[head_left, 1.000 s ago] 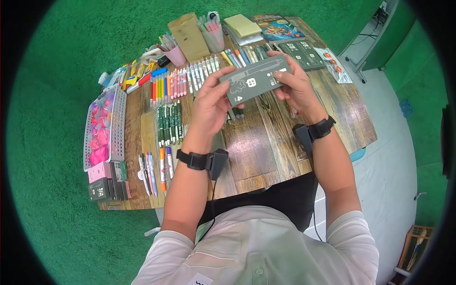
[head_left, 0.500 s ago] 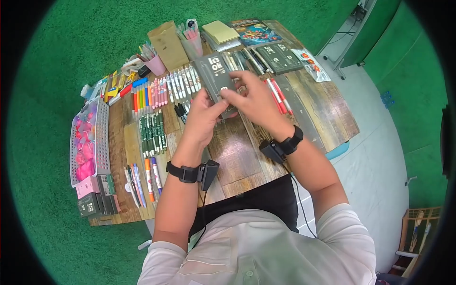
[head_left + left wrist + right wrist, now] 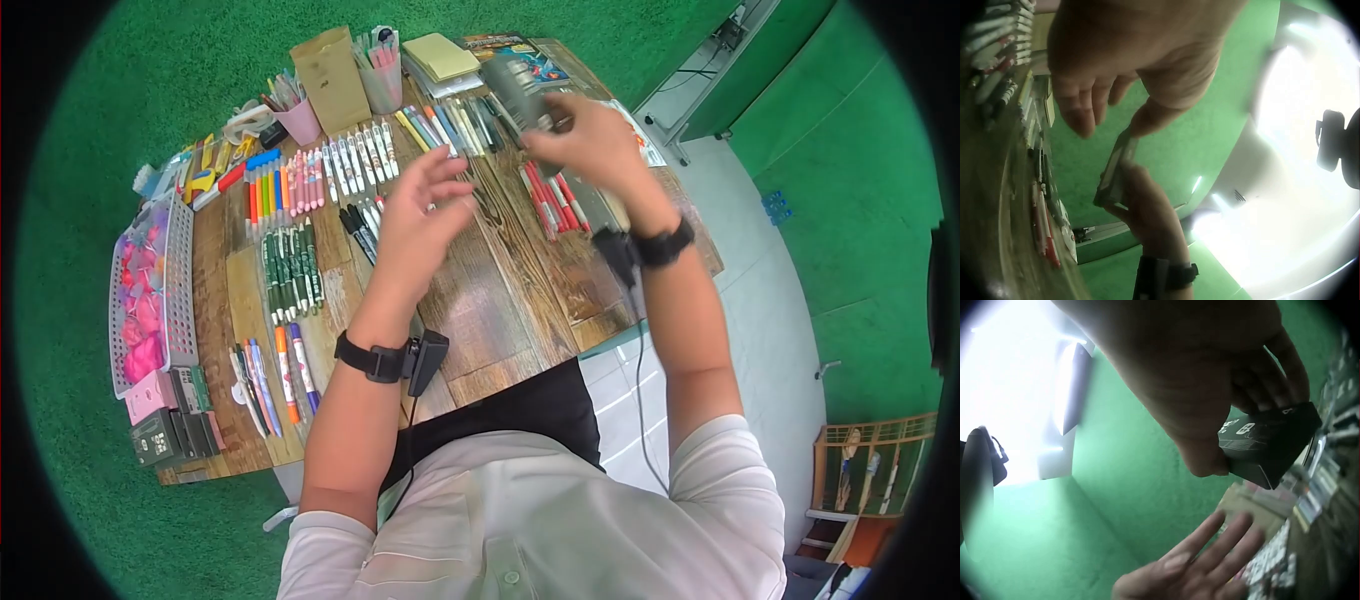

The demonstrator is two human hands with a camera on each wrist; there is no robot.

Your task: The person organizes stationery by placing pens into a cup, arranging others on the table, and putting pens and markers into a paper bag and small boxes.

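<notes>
My right hand (image 3: 598,148) grips a dark grey pen box (image 3: 515,92) by one end, raised over the far right of the table and blurred in the head view. White print shows on the box (image 3: 1272,447) in the right wrist view, with the thumb on one side and fingers on the other. My left hand (image 3: 422,215) hovers over the middle of the table, fingers loosely spread and holding nothing. Below and between the hands are red pens (image 3: 548,205) and, partly hidden by the left wrist, black markers (image 3: 357,232).
Rows of green pens (image 3: 292,268), white pens (image 3: 358,160) and coloured markers (image 3: 268,190) lie on the wooden table (image 3: 500,320). A white basket (image 3: 180,290) stands at the left edge, small boxes (image 3: 170,430) before it. Pen cups (image 3: 383,85) and a paper bag (image 3: 330,82) stand at the back.
Both hands held the box a second ago, and it was turned upright between them. The left hand has since let go, and the right hand has carried the box to the right and away.
</notes>
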